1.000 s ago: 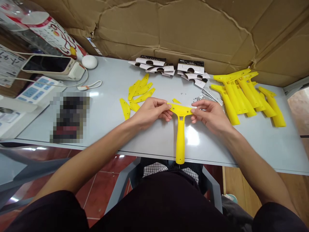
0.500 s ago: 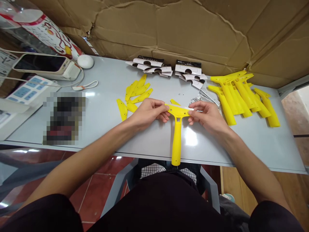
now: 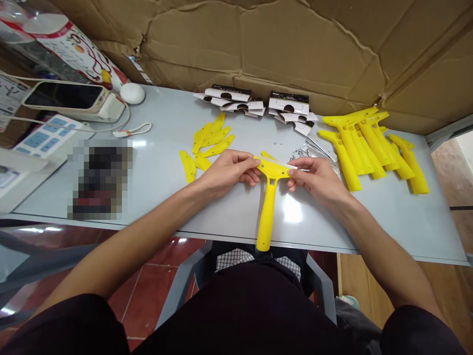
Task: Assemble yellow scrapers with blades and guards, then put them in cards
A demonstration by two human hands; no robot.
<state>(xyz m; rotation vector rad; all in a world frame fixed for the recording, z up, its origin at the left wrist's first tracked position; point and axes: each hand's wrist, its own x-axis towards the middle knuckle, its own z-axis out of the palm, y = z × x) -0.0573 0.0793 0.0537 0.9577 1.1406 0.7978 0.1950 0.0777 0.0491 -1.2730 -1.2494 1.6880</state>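
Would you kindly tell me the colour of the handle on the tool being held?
The handle is bright yellow, seen best in the head view.

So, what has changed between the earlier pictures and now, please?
The lower end of the yellow T-shaped tool has swung a little to the person's left, so its handle now slants. The left hand and right hand keep hold of its head; nothing was let go. The loose yellow plates, folded cards and other yellow tools stay as they were.
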